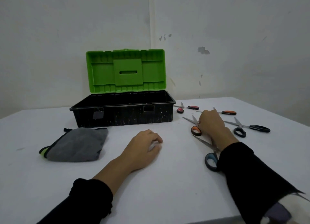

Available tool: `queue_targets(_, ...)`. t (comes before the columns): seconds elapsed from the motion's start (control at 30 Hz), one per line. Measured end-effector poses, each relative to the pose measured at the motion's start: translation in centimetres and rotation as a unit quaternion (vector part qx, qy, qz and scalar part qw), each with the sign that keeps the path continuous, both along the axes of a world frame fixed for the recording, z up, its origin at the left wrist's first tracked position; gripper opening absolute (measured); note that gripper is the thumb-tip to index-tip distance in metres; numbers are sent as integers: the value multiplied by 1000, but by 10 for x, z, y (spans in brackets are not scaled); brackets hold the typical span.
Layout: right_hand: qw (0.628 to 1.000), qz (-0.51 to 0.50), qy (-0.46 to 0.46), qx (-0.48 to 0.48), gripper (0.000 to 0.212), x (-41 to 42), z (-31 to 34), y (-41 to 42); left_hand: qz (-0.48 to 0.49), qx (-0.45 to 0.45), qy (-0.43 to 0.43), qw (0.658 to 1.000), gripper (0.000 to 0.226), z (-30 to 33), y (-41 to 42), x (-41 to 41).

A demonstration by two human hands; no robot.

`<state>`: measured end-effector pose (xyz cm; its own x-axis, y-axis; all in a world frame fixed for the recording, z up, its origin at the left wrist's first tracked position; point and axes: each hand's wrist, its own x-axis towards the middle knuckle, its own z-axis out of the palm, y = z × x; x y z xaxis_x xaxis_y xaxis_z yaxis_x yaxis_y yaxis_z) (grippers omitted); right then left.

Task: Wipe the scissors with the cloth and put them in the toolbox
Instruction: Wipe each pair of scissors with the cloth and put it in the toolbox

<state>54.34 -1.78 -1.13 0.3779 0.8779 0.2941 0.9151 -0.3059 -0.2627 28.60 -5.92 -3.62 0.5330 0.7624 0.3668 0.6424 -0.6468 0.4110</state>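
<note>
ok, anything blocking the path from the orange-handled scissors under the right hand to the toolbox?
Nothing visible. The right hand rests on the orange-handled scissors; bare table lies between them and the toolbox, whose green lid stands open.

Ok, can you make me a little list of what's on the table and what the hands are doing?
toolbox: black plastic box, green lid up, standing open
cloth: folded grey cloth with green edge, left of the hands, untouched
scissors: five pairs on the right; pink-handled, orange-and-black, black-handled, blue-handled, orange-handled
left hand: rests on the white table, fingers loosely curled, holding nothing
right hand: on the orange-handled scissors, grip hidden
wiped yet: no
</note>
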Motion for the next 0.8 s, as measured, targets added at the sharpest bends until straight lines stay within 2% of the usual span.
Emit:
queue_targets(0.03, 1000, 2, 4, 3, 8, 3, -2, 3, -1, 2, -2, 1000, 32, 0, 1, 0)
queue_targets(0.2, 999, 5, 43, 9, 19, 10, -5, 5, -6, 13, -3, 1000, 32, -3, 3, 0)
queue_targets(0.3, 990, 41, 133, 31, 17, 11, 3, -4, -12, 16, -16, 1000, 30, -2, 2, 0)
queue_targets(0.4, 960, 120, 242, 75, 10, 4, 19, -21, -18, 21, -51, 998, 19, 1, 0, 3)
queue_targets(0.5, 916, 215, 329, 83, 6, -9, 29, -33, -4, 19, -120, 993, 24, 7, -4, 9)
queue_targets(0.63, 864, 319, 382, 74, 5, -41, 39, -40, 2, -21, -212, 977, 33, 13, -10, 15)
queue_targets(0.7, 845, 353, 395, 74, 9, -60, 43, -42, 9, -1, -250, 968, 21, 16, -9, 14)
queue_targets(0.8, 824, 349, 433, 109, 5, -85, 47, -43, 56, 29, -292, 954, 8, 22, -3, 4)
